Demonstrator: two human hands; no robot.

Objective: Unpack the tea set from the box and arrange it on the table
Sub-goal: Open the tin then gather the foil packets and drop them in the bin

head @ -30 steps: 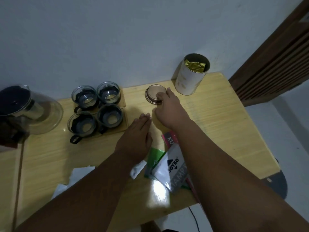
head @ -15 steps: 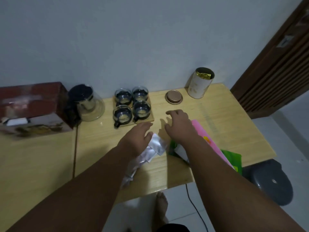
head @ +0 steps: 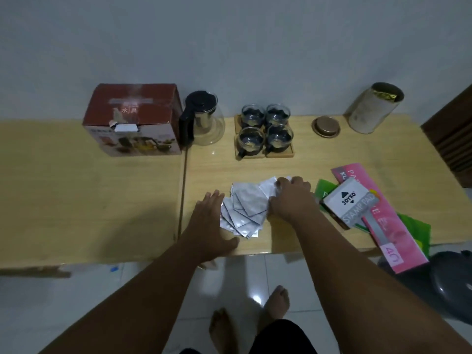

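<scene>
Several silver foil sachets [head: 245, 208] lie fanned out near the front edge of the wooden table [head: 332, 159]. My left hand [head: 208, 221] rests flat and open against their left side. My right hand [head: 290, 198] presses on their right side with fingers curled over the top sachets. Further back stand a glass teapot [head: 204, 121] with a black lid and handle, and several glass cups [head: 265, 130] in dark holders on wooden coasters. The red tea set box [head: 132, 118] sits left of the teapot.
A round tin [head: 374, 107] stands open at the back right, its lid [head: 325, 127] lying beside it. A stamp pad box [head: 350, 205] and pink and green packets [head: 378, 218] lie at the right front, overhanging the edge. A dark stool [head: 452, 284] stands below.
The view has pulled back from the table. My right hand left the tin lid and both hands came to the foil sachets, which are now spread out in a fan.
</scene>
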